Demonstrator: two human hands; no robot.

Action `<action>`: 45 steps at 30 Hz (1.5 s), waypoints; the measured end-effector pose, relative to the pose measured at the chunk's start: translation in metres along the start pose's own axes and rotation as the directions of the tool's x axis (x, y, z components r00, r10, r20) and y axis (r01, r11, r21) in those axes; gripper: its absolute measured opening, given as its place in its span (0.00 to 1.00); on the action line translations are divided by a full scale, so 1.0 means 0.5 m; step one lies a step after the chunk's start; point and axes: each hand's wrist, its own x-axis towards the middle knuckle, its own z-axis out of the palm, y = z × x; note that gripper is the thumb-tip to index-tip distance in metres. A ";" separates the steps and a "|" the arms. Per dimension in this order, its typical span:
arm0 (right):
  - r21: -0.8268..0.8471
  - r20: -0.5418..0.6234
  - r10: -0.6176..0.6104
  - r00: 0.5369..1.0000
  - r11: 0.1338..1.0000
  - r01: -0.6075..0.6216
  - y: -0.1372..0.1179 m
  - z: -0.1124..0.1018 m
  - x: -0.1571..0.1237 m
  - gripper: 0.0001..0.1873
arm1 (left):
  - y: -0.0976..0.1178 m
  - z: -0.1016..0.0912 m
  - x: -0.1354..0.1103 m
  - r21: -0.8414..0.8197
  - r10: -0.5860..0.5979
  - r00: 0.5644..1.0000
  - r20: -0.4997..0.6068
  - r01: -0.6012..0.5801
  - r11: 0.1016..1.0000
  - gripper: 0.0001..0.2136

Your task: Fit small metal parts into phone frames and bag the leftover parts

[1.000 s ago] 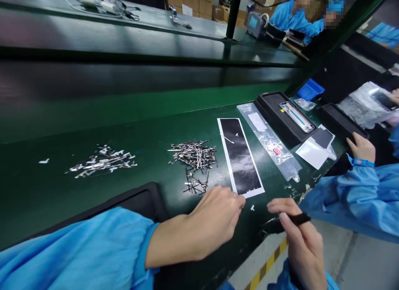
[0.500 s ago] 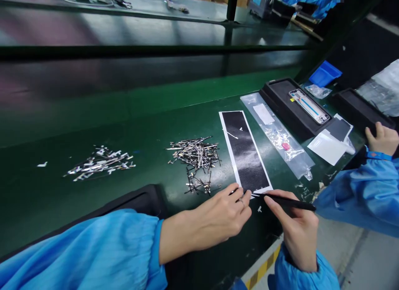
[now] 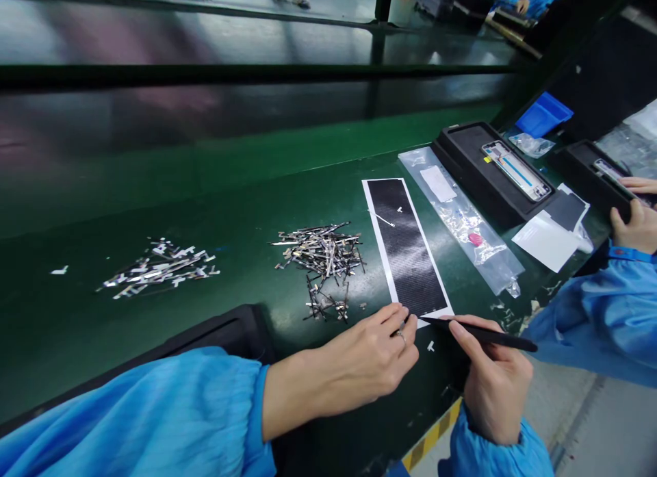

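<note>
Black tweezers [image 3: 493, 337] are gripped in my right hand [image 3: 497, 381], their tips pointing left at the lower edge of a white-bordered black sheet [image 3: 405, 251]. My left hand [image 3: 372, 354] is closed at that same edge, fingertips pinched together close to the tweezer tips. What those fingers hold is hidden. A small white piece [image 3: 431, 346] lies on the bench just below the tips. Two more small white pieces rest on the upper part of the sheet. Left of it is a heap of thin black and silver strips [image 3: 323, 254], with a smaller cluster below.
Another pile of strips [image 3: 159, 268] lies farther left. Beyond the sheet are a clear plastic bag [image 3: 462, 220] and a black tray [image 3: 462, 145] holding a phone frame [image 3: 516, 170]. A co-worker's hands [image 3: 636, 224] are at another black tray. A black padded object [image 3: 226, 333] sits under my left sleeve.
My right hand and the tweezers have shifted slightly right. My left hand has barely moved. The co-worker's second hand and a frame in their tray now show at the right.
</note>
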 end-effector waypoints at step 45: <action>0.441 -0.067 0.117 0.991 0.895 -0.076 -0.082 0.002 -0.020 0.05 | 0.028 -0.073 0.008 -0.719 -0.625 0.630 0.461 0.678 0.153 0.08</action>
